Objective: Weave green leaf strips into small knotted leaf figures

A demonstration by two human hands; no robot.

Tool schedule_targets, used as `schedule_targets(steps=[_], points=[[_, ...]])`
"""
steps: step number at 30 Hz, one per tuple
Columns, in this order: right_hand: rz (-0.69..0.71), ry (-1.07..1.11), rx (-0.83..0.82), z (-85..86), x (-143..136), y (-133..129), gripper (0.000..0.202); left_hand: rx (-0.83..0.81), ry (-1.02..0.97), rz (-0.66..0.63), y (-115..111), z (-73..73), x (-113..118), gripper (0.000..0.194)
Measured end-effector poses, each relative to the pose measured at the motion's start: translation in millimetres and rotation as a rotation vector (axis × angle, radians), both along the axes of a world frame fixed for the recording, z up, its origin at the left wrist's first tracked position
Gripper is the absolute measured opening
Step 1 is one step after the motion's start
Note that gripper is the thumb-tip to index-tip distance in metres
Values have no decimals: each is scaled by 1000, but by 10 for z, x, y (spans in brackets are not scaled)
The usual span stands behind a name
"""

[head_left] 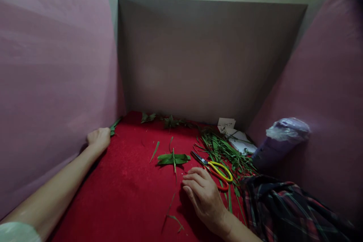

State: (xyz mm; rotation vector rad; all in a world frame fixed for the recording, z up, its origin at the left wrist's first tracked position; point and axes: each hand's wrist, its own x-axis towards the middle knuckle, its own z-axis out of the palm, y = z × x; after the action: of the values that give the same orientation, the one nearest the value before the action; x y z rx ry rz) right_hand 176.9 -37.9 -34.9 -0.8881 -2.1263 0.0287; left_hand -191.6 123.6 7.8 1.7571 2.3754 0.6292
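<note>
At the far left, against the pink wall, my left hand (99, 137) is closed, its back toward me and its fingertips hidden. Green leaves (114, 126) stick out from its far side. My right hand (203, 194) lies palm down on the red cloth, with its fingers slightly bent and apart, holding nothing. Just beyond it is a pair of scissors (214, 169) with yellow and red handles, blades pointing away to the left. In the middle of the cloth, a thin stalk crosses a folded green leaf piece (181, 158).
A heap of grass blades (224, 147) spreads at the right, beside white papers (241, 141). A purple object with clear plastic wrap (287, 130) leans near the right wall. Leafy sprigs (171, 121) line the grey back panel (210, 60). Plaid fabric (283, 204) lies at lower right.
</note>
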Motion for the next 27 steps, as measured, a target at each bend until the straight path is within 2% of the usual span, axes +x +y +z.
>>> schedule_targets(steps=[3, 7, 11, 13, 15, 17, 20, 22, 23, 25, 27], points=[[15, 6, -12, -1, -3, 2, 17, -66, 96, 121, 19, -29, -15, 31], [35, -7, -42, -29, 0, 16, 16, -51, 173, 153, -46, 6, 17, 32], [41, -18, -54, -47, 5, 25, 15, 62, 181, 139, -167, 189, 142, 25], [38, -8, -44, -47, 6, 18, 16, 119, 141, 107, -236, 325, 277, 28], [24, 12, -29, -47, 7, 3, 16, 140, 58, 23, -327, 444, 488, 25], [14, 37, -24, -46, 9, -14, 16, 107, -74, -111, -465, 504, 776, 19], [23, 116, -35, -24, 5, -25, 17, 1, -335, -372, -770, 459, 1289, 18], [16, 229, -80, 19, -1, -12, 20, -180, -938, -623, -999, 368, 1616, 17], [-4, 314, -120, 50, -3, 1, 22, -268, -1149, -701, -1104, 314, 1758, 18], [-73, 499, -234, 122, 2, 35, 24, -419, -1376, -761, -1275, 199, 1983, 21], [-92, 625, -364, 190, 20, 66, 25, -480, -1471, -758, -1381, 85, 2127, 21]])
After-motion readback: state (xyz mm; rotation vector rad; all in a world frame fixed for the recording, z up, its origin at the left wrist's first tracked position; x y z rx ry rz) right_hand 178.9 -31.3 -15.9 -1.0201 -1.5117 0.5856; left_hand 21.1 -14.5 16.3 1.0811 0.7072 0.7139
